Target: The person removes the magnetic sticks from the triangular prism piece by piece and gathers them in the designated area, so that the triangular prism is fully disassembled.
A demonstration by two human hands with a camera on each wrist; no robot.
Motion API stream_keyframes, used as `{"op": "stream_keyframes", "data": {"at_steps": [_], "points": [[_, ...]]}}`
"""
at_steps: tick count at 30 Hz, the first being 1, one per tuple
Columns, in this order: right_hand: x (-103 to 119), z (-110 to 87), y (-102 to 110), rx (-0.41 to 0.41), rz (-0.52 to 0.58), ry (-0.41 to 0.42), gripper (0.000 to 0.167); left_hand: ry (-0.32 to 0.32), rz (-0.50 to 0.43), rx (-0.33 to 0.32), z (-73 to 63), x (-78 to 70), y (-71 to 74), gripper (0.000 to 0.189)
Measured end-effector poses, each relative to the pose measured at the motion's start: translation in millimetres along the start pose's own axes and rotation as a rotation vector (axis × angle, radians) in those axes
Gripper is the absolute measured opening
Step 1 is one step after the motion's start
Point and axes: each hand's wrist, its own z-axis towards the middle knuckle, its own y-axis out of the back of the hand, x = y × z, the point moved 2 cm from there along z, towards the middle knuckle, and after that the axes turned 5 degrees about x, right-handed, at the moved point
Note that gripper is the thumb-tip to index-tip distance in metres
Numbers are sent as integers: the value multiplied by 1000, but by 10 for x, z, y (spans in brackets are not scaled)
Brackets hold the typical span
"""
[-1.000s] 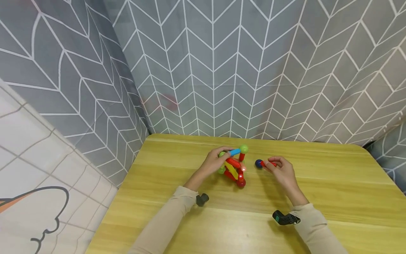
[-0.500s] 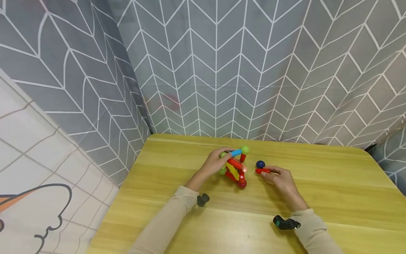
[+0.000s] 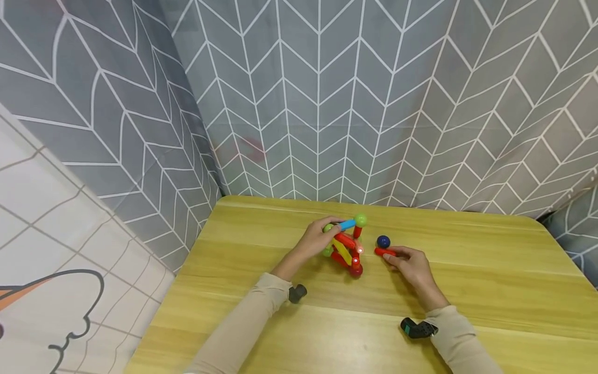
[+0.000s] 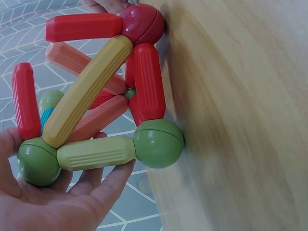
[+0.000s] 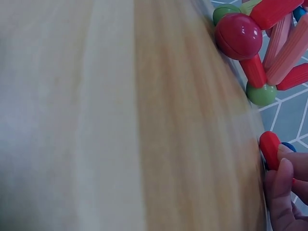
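In the head view my left hand (image 3: 310, 241) holds a frame of building sticks and balls near the table's middle. Its fingers curl round the upper left corner; the left wrist view shows them about a green ball (image 4: 38, 161) and under a pale green stick (image 4: 96, 154). A yellow stick (image 4: 89, 91) slants across to a dark red ball (image 4: 143, 24) standing on the wood. A blue stick (image 3: 347, 225) leads to another green ball (image 3: 360, 220). To the right, my right hand (image 3: 413, 265) pinches a short red stick (image 3: 385, 252) just in front of a dark blue ball (image 3: 383, 241).
The wooden table (image 3: 504, 270) reaches back to a grey patterned curtain (image 3: 355, 104). A small gap of tabletop separates the frame from the red stick. Black wrist devices (image 3: 418, 329) sit below both hands.
The red stick, which pointed at the blue ball's right side, has come forward and left with my right hand and now lies before the ball. My left hand and the frame hold still.
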Motion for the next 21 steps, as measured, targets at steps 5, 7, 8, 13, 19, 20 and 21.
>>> {"op": "stream_keyframes", "data": {"at_steps": [5,7,8,13,19,20,21], "points": [[-6,22,10,-21,-57,1,40,-7,12,4,-9,-9,5,33],[-9,27,15,-26,-63,2,40,-5,14,4,-9,-5,6,33],[-10,27,18,-25,-61,3,41,-6,14,4,-8,-2,5,33],[-18,31,28,-31,-49,14,41,-10,12,12,1,15,4,33],[-22,41,31,-37,-37,16,41,-11,7,12,11,28,7,34],[-19,41,30,-39,-39,14,41,-9,4,11,12,30,7,34],[-18,43,30,-42,-40,11,42,-8,2,9,12,32,7,34]]}}
